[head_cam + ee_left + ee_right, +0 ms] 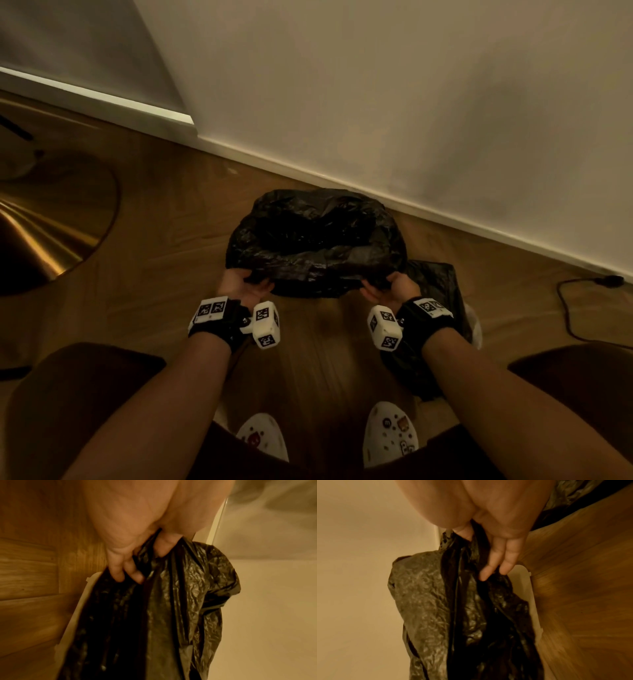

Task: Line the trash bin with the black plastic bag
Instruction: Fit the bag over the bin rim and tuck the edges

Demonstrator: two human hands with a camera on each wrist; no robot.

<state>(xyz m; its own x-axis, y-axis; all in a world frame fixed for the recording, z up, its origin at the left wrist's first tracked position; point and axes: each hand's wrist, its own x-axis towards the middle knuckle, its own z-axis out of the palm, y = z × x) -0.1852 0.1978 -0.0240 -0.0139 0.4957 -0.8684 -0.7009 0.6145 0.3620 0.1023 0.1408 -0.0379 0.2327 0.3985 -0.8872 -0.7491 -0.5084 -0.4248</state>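
A crinkled black plastic bag (pixel 315 246) is spread open over the trash bin on the wooden floor near the wall, its mouth dark in the middle. Of the bin only a pale rim (pixel 80 601) (pixel 532 599) shows in the wrist views. My left hand (pixel 245 284) grips the bag's near edge at its left corner, thumb and fingers (pixel 126 572) pinching the folded plastic. My right hand (pixel 387 286) grips the near edge at the right corner, fingers (pixel 496 566) curled into the plastic (pixel 471 615).
Another black bag (pixel 431 301) lies on the floor just right of the bin, partly under my right forearm. A black cable (pixel 575 308) runs along the floor at far right. A round brass-coloured base (pixel 51 222) sits at left. The white baseboard (pixel 342 178) is right behind the bin. My white clogs (pixel 390 435) are below.
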